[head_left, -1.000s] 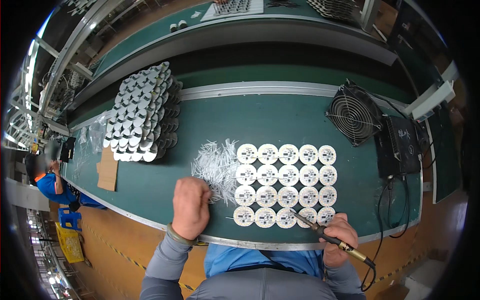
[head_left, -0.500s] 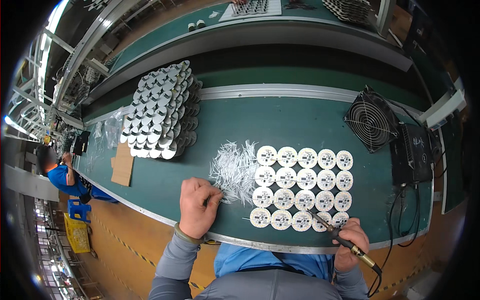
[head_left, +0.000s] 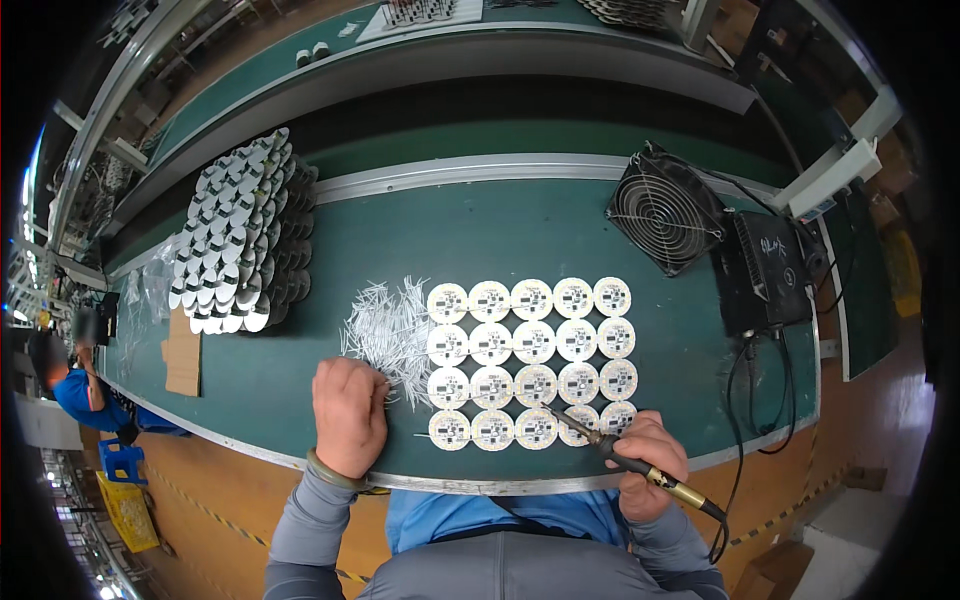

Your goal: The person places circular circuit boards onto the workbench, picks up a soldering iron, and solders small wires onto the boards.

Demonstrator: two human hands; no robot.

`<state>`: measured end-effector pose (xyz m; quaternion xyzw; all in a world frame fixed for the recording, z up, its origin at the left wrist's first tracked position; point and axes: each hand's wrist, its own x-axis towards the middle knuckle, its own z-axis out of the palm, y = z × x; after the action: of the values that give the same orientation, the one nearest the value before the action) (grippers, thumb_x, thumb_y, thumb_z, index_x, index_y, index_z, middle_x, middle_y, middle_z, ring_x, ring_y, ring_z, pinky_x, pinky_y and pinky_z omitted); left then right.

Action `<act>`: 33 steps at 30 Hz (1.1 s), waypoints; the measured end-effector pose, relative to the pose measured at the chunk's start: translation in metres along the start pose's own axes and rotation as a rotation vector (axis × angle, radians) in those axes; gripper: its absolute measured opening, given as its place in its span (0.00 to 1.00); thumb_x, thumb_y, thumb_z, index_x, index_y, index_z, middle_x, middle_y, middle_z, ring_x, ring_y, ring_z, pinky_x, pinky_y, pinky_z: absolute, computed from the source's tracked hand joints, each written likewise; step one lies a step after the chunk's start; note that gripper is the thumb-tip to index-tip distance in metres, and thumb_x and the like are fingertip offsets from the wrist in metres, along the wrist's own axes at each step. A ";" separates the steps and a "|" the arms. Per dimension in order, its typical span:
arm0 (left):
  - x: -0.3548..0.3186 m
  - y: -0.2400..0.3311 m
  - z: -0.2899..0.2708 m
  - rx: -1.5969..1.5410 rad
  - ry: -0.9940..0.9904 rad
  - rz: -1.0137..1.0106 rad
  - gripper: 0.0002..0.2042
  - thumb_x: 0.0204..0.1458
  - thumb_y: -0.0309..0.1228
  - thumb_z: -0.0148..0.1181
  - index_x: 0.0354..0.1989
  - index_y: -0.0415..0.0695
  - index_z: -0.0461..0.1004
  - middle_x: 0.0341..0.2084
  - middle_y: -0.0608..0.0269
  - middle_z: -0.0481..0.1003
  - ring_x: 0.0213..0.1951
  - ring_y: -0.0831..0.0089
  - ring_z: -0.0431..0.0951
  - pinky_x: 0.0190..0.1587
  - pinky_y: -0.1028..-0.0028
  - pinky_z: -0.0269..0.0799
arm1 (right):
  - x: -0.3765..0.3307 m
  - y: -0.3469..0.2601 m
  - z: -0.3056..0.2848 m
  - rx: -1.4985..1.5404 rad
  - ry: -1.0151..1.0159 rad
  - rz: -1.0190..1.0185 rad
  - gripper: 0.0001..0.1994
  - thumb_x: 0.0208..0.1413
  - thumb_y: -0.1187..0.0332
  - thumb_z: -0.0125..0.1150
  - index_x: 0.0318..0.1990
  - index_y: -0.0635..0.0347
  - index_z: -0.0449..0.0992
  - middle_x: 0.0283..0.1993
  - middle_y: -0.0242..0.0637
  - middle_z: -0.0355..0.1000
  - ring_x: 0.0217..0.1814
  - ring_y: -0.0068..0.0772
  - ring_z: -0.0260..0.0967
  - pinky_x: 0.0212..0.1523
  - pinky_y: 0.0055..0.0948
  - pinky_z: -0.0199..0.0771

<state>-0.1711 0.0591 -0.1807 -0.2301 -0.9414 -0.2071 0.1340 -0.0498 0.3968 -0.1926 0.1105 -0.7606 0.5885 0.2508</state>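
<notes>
My right hand (head_left: 652, 438) grips a soldering iron (head_left: 660, 480) by its dark handle. The iron's tip points left and up, over the lower rows of round white circuit boards (head_left: 535, 385), near the gap between two of them. Those boards lie flat in neat rows, with thin wires across some. At the near edge of a loose pile of short white wires (head_left: 385, 335), my left hand (head_left: 350, 415) is closed, fingers curled with the back of the hand up. Whatever its fingertips hold, if anything, is hidden.
A tall stack of round silvery parts (head_left: 230, 235) stands at the back left beside brown cardboard (head_left: 183, 355). At the right are a black fan (head_left: 665, 210) and a dark box (head_left: 765, 270) with hanging cables. Far left, another person (head_left: 85, 390) sits in blue.
The whole view has swung, so the bench sits further left in the picture. My left hand has turned and its fingers curled inward beside the wires. The iron stays over about the same boards.
</notes>
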 end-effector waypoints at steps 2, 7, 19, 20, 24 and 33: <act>0.003 0.000 -0.004 -0.058 0.024 -0.026 0.06 0.49 0.18 0.63 0.33 0.41 0.73 0.32 0.55 0.74 0.39 0.52 0.72 0.44 0.58 0.68 | 0.001 -0.001 -0.001 -0.005 0.002 -0.002 0.21 0.65 0.49 0.65 0.43 0.62 0.79 0.27 0.34 0.76 0.28 0.35 0.73 0.39 0.37 0.67; 0.000 -0.006 -0.010 -0.160 0.155 -0.153 0.04 0.58 0.17 0.59 0.34 0.39 0.72 0.29 0.55 0.74 0.33 0.59 0.74 0.39 0.64 0.71 | 0.002 -0.001 0.000 -0.004 0.001 -0.008 0.21 0.65 0.49 0.65 0.43 0.61 0.80 0.28 0.34 0.77 0.27 0.35 0.73 0.39 0.36 0.68; 0.010 0.007 -0.012 -0.054 0.218 -0.087 0.05 0.56 0.15 0.57 0.33 0.38 0.73 0.26 0.60 0.72 0.27 0.72 0.72 0.31 0.73 0.68 | 0.001 0.000 0.001 0.017 0.014 -0.020 0.21 0.64 0.48 0.66 0.41 0.61 0.81 0.27 0.32 0.76 0.26 0.34 0.72 0.37 0.36 0.66; 0.011 0.013 -0.014 -0.048 0.219 -0.089 0.05 0.56 0.15 0.57 0.33 0.38 0.73 0.26 0.60 0.72 0.27 0.72 0.72 0.31 0.73 0.68 | 0.001 0.001 0.000 0.019 0.002 -0.017 0.21 0.64 0.48 0.67 0.41 0.61 0.81 0.25 0.31 0.76 0.26 0.33 0.72 0.37 0.35 0.66; 0.006 0.065 -0.023 -0.443 0.044 -0.094 0.05 0.52 0.16 0.62 0.33 0.40 0.79 0.26 0.57 0.77 0.26 0.60 0.76 0.31 0.67 0.72 | 0.000 -0.002 -0.004 -0.006 -0.035 -0.006 0.22 0.61 0.46 0.69 0.40 0.59 0.82 0.22 0.28 0.75 0.24 0.31 0.72 0.36 0.33 0.66; 0.004 0.110 0.009 -0.359 -0.143 0.142 0.12 0.43 0.22 0.73 0.37 0.44 0.81 0.23 0.60 0.69 0.23 0.61 0.73 0.25 0.63 0.68 | -0.002 -0.002 -0.005 -0.019 -0.073 0.014 0.22 0.58 0.45 0.72 0.38 0.58 0.82 0.22 0.27 0.76 0.24 0.30 0.73 0.35 0.32 0.65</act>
<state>-0.1221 0.1534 -0.1512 -0.3301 -0.8779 -0.3448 0.0380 -0.0459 0.4003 -0.1907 0.1240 -0.7754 0.5788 0.2198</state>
